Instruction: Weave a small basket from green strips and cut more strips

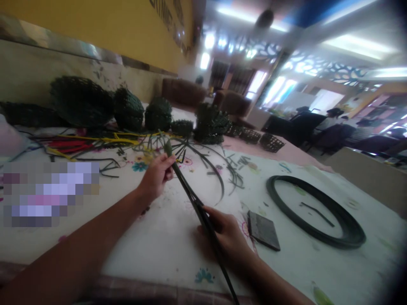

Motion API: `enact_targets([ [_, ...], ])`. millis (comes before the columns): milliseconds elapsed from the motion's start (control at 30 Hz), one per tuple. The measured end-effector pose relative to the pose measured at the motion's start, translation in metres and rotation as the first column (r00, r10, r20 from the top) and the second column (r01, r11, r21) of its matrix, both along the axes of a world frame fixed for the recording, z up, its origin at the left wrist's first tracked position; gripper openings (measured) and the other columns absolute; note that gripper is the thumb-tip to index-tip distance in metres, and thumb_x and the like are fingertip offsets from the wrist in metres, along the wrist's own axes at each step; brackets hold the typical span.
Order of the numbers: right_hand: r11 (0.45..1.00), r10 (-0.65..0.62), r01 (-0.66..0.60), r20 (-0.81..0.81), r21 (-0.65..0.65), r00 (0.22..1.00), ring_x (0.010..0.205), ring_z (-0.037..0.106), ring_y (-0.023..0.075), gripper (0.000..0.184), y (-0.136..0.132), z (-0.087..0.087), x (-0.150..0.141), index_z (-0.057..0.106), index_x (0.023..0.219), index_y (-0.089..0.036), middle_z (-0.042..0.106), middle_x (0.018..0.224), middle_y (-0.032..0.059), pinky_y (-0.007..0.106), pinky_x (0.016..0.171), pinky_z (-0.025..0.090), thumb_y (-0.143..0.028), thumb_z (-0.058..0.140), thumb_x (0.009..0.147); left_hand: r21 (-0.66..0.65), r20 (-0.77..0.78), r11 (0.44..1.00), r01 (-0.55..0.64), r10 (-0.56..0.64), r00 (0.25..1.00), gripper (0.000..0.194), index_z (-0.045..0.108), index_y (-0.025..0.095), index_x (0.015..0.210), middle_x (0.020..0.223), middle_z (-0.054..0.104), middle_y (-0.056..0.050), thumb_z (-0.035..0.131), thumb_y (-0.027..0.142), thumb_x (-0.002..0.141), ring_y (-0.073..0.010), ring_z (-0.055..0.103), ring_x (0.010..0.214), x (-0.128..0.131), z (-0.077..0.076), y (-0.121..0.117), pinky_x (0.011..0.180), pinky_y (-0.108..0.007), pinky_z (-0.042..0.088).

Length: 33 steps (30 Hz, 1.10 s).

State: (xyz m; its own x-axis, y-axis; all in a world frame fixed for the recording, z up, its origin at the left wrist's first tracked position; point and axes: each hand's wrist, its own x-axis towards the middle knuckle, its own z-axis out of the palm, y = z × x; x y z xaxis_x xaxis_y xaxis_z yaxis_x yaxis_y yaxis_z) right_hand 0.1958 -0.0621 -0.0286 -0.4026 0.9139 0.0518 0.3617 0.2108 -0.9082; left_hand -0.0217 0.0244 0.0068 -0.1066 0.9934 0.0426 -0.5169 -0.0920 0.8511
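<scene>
A bundle of long dark green strips (187,186) slants across the middle of the view, over the flowered tablecloth. My left hand (159,173) is closed around its upper end, thumb on top, and a short green tip sticks up past the fingers. Lower down, my right hand (225,233) grips the same strips, its fingers slightly blurred. The strips split apart a little between the two hands. From my right hand they run on down to the bottom edge of the view. A flat grey block (263,231) lies right of my right hand.
A coil of dark strip (276,203) lies on the right side of the table. Loose green strips (208,159) and red strips (70,146) are scattered farther back. Several dark woven baskets (82,101) stand along the wall. People (333,116) sit in the far background.
</scene>
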Motion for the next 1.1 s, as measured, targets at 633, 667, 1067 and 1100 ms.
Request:
enact_targets([
  [633, 1.0, 0.003, -0.003, 0.002, 0.019, 1.0, 0.06, 0.043, 0.0131, 0.038, -0.004, 0.004, -0.001, 0.068, 0.112, -0.013, 0.057, 0.07, -0.0001, 0.026, 0.055, 0.037, -0.035, 0.064, 0.081, -0.024, -0.022, 0.998, 0.05, -0.051, 0.998, 0.033, 0.043, 0.017, 0.063, 0.048, 0.041, 0.008, 0.075, 0.025, 0.07, -0.002, 0.032, 0.038, 0.011, -0.003, -0.009, 0.035, -0.013, 0.021],
  [667, 1.0, 0.008, -0.008, 0.004, 0.016, 1.0, 0.061, 0.044, 0.0132, 0.037, -0.004, 0.004, -0.001, 0.069, 0.11, -0.013, 0.058, 0.071, 0.0001, 0.026, 0.055, 0.036, -0.035, 0.065, 0.081, -0.029, -0.002, 0.999, 0.04, -0.04, 0.999, 0.033, 0.043, 0.017, 0.063, 0.049, 0.04, 0.008, 0.074, 0.024, 0.07, -0.0018, 0.032, 0.037, 0.009, -0.003, -0.007, 0.035, -0.013, 0.021],
  [1067, 0.999, -0.035, 0.036, -0.035, 0.023, 0.999, 0.059, 0.045, 0.0122, 0.045, -0.002, -0.007, 0.0, 0.065, 0.116, -0.012, 0.056, 0.069, -0.0012, 0.024, 0.053, 0.037, -0.032, 0.07, 0.076, 0.001, -0.025, 0.999, 0.045, -0.045, 0.999, 0.032, 0.042, 0.018, 0.064, 0.047, 0.04, 0.008, 0.072, 0.023, 0.073, -0.0024, 0.031, 0.037, 0.017, 0.003, -0.017, 0.035, -0.014, 0.021],
  [1100, 0.999, -0.029, 0.03, -0.038, 0.03, 0.999, 0.059, 0.045, 0.0123, 0.045, -0.002, -0.007, 0.0, 0.065, 0.116, -0.012, 0.056, 0.07, -0.0008, 0.024, 0.053, 0.037, -0.032, 0.069, 0.077, 0.008, -0.025, 0.999, 0.048, -0.047, 0.999, 0.032, 0.042, 0.018, 0.064, 0.047, 0.04, 0.008, 0.072, 0.023, 0.073, -0.0025, 0.031, 0.037, 0.018, 0.003, -0.018, 0.036, -0.014, 0.021],
])
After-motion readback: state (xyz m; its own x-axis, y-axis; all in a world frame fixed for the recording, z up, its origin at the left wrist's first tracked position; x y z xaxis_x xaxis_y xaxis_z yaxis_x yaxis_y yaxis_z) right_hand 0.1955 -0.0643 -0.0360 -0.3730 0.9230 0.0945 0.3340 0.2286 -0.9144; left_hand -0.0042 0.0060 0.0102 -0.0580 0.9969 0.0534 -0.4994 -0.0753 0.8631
